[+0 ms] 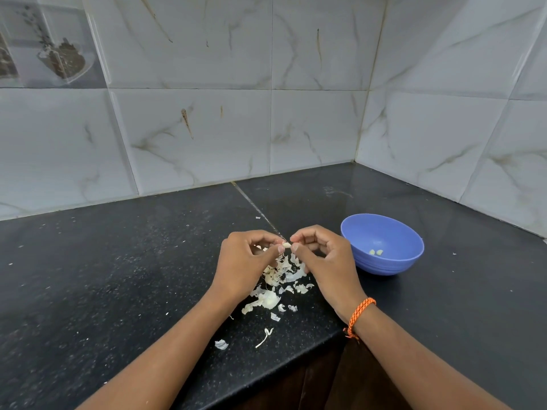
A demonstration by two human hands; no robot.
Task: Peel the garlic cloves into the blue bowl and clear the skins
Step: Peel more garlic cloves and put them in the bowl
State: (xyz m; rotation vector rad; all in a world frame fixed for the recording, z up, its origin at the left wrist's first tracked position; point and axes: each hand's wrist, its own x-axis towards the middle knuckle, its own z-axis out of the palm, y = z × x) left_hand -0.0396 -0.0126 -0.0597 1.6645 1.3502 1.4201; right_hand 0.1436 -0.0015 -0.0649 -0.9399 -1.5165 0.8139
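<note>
Head view: left hand (245,261) and right hand (322,255) meet above black countertop (118,261), both pinching one garlic clove (286,245) between thumb and fingertips, other fingers curled. Clove sits at the fingertips, left thumb touching its left end, right thumb its right end. Loose garlic skins (278,279) piled on counter directly below the hands, scraps trailing toward counter edge. Blue bowl (384,261) just right of right hand, two peeled cloves (376,252) inside. Orange bracelet (359,316) on right wrist. Marbled wall tiles (207,128) behind.
</note>
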